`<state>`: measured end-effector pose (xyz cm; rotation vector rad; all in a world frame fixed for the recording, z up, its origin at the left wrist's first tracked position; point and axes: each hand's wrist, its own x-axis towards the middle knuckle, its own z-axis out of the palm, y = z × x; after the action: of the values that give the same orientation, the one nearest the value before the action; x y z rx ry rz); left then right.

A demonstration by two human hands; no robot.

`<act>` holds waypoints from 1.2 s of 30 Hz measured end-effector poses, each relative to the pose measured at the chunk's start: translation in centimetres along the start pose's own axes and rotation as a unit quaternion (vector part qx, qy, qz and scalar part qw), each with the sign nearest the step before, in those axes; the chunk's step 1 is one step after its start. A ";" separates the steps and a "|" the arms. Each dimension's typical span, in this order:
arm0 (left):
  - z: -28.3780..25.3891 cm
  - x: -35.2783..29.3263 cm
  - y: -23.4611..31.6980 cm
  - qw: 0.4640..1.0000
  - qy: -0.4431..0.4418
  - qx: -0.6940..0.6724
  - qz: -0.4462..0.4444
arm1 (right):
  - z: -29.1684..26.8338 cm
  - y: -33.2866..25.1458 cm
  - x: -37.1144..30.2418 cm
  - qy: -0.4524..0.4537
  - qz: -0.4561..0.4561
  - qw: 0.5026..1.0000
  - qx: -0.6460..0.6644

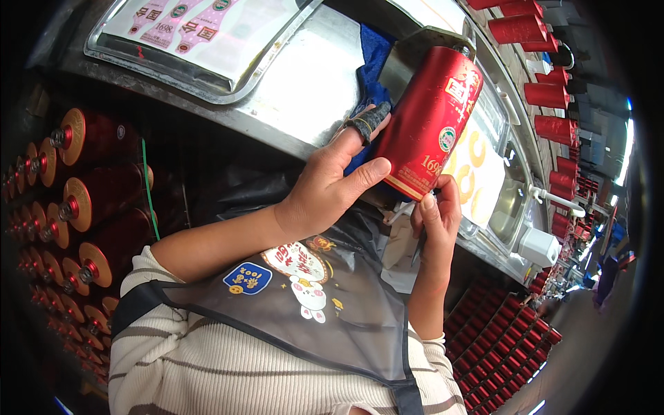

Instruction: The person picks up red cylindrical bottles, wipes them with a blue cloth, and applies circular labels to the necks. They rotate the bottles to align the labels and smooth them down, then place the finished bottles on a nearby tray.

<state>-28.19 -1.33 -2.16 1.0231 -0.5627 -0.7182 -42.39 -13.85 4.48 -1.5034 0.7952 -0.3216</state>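
Note:
A glossy red bottle, with pale decals and a gold band round its base, is tilted in front of me, its neck at the upper right. My left hand grips its left side, thumb on the near edge; a dark cloth sleeve covers one finger. At the base my right hand holds the bottom edge, thumb in front and fingers behind. A thin dark sliver under the right palm is too small to make out. Behind the bottle a blue cloth lies on the metal worktop.
At the upper left, a metal tray holds a sheet of pink decals. Right of the bottle lies a sheet with yellow ring shapes. A white box-shaped fixture stands beyond it. Red bottles fill racks at left and lower right.

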 end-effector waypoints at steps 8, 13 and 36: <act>0.0 -0.1 -0.3 1.000 0.008 -0.022 0.003 | -0.6 0.3 0.0 -0.010 0.010 1.000 -0.006; -0.8 -1.1 1.9 0.995 0.008 0.095 0.005 | -0.8 0.7 0.1 -0.012 -0.005 1.000 -0.011; -1.5 -4.2 1.6 0.884 -0.002 0.447 0.137 | -1.0 0.7 0.1 -0.011 -0.019 1.000 -0.022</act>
<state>-29.42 3.22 -1.75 1.7455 -1.0664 -0.1720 -43.13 -14.65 3.93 -1.5622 0.7620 -0.3177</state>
